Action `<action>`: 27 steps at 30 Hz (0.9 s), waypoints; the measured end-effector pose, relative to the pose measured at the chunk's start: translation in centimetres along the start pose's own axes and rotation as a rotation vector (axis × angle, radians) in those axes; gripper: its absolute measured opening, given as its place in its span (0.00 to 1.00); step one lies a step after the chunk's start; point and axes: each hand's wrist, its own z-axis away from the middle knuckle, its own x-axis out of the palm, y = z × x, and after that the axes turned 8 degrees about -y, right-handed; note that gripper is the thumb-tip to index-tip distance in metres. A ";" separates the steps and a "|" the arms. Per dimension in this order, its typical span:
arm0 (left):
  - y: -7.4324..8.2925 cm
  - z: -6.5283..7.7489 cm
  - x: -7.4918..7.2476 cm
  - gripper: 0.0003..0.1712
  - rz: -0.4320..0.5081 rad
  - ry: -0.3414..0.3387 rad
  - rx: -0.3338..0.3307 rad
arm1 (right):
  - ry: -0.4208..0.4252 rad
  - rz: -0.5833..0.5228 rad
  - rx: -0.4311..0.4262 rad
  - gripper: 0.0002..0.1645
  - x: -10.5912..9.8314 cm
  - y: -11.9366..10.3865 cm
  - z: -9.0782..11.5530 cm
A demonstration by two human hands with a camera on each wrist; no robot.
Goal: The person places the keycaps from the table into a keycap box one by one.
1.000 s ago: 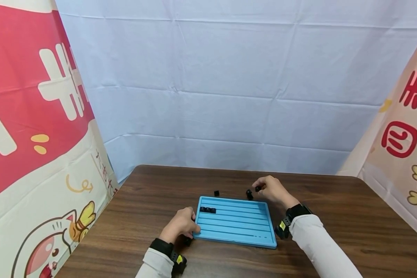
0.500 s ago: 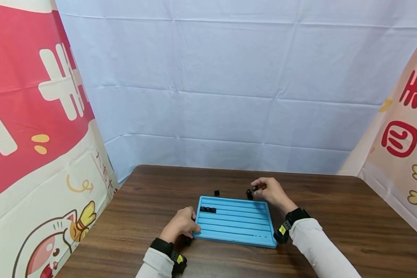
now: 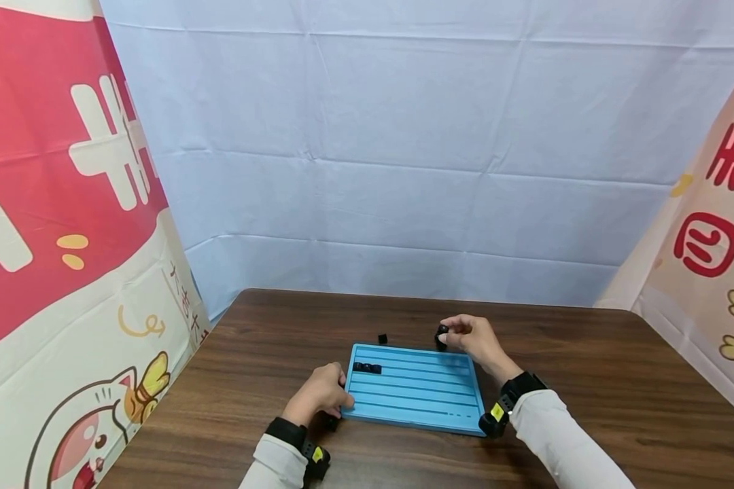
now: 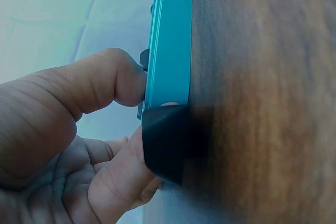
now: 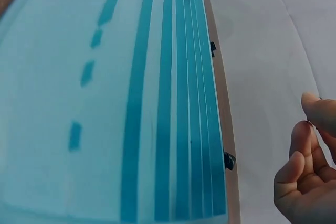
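Note:
My left hand (image 3: 321, 390) grips the left edge of the blue grooved tray (image 3: 416, 394), thumb on the rim. In the left wrist view a black block (image 4: 165, 142) sits by the tray's side, against the fingers. Beyond the tray's far edge, my right hand (image 3: 474, 337) pinches a small black cube (image 3: 443, 328). This overlaps another black piece (image 3: 440, 343) in the head view. In the right wrist view, the fingertips (image 5: 311, 100) meet and the cube is mostly hidden. A short row of black cubes (image 3: 367, 368) lies in an upper groove at the tray's left.
A single black cube (image 3: 382, 338) lies on the brown wooden table (image 3: 281, 339) behind the tray. A pale cloth (image 3: 367, 170) hangs behind the table, with printed cloths (image 3: 73, 272) at the sides.
My right hand has moved slightly left and toward the tray with the pinched cube, now over the black piece behind the tray. The left hand stays on the tray.

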 end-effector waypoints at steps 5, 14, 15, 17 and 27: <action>0.1 0.0 -0.1 0.16 -0.001 -0.001 0.002 | 0.021 -0.091 0.047 0.16 0.2 0.1 0.0; 0.0 0.0 -0.1 0.16 -0.006 0.004 0.000 | 0.010 -0.137 0.053 0.17 0.3 0.3 0.0; 0.1 0.1 -0.1 0.16 -0.006 0.004 -0.001 | 0.008 -0.139 0.053 0.17 0.3 0.3 0.0; 0.1 0.1 -0.1 0.16 -0.007 0.004 -0.002 | 0.004 -0.135 0.053 0.17 0.3 0.3 0.0; 0.1 0.2 -0.1 0.16 -0.003 0.003 0.010 | 0.022 -0.108 0.095 0.16 0.3 0.1 0.1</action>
